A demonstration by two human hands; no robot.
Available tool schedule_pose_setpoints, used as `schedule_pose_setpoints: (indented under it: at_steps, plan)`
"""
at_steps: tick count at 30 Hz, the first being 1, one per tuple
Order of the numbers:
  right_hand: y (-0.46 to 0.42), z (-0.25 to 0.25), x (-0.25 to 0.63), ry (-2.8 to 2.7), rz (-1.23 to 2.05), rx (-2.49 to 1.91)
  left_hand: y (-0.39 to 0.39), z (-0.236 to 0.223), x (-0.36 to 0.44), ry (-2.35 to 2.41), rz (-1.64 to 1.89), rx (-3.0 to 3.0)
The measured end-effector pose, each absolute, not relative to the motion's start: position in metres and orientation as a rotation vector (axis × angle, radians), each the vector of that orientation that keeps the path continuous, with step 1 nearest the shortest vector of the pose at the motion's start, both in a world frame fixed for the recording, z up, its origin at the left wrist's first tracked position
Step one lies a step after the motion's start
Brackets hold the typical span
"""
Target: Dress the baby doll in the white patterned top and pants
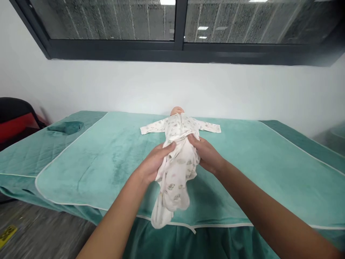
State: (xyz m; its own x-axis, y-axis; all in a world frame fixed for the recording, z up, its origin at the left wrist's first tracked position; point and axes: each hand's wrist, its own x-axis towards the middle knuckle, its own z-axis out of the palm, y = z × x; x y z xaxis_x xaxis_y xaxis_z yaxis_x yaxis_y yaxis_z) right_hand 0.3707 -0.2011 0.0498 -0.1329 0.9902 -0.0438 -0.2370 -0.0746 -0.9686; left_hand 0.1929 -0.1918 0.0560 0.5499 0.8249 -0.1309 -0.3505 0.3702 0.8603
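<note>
A baby doll lies on its back on the green bed, its head toward the wall. It wears a white printed top with both sleeves spread out sideways. My left hand grips one side of white printed baby pants at the doll's lower body, thumb on top. On the other side, my right hand holds the same pants near the waist, thumb at the top's hem. The rounded pant ends hang toward me over the bed's front edge. The cloth hides the doll's legs and some of my fingers.
A green plush cover with white piping spreads over the bed. A face hole shows at the left end. A black and red chair stands at far left. Behind the bed are a white wall and a dark-framed window.
</note>
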Motion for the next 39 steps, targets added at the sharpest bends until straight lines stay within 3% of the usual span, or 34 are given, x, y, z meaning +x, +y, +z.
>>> schedule_pose_setpoints:
  at_steps: [6,13,22,28,33,35,39]
  plan:
    - [-0.201,0.042,0.364,-0.941,1.504,-0.962,-0.202,0.057,0.191,0.626,0.506,1.056]
    - [-0.226,0.002,0.366,-1.338,1.822,-0.929,-0.191,0.033,0.191,0.684,0.985,0.841]
    - [-0.217,0.021,0.371,-0.940,1.506,-1.026,-0.205,0.023,0.184,0.535,0.536,0.950]
    - [-0.255,-0.012,0.353,-1.023,1.671,-0.956,-0.200,0.013,0.176,0.611,0.708,0.975]
    - [-0.291,-0.044,0.347,-1.163,1.852,-0.977,-0.204,0.005,0.172,0.656,0.501,1.274]
    - [-0.293,-0.048,0.354,-1.133,1.769,-1.041,-0.208,0.007,0.174,0.678,0.459,1.399]
    - [-0.281,-0.049,0.375,-1.121,1.301,-1.286,-0.209,0.016,0.190,0.820,0.530,1.675]
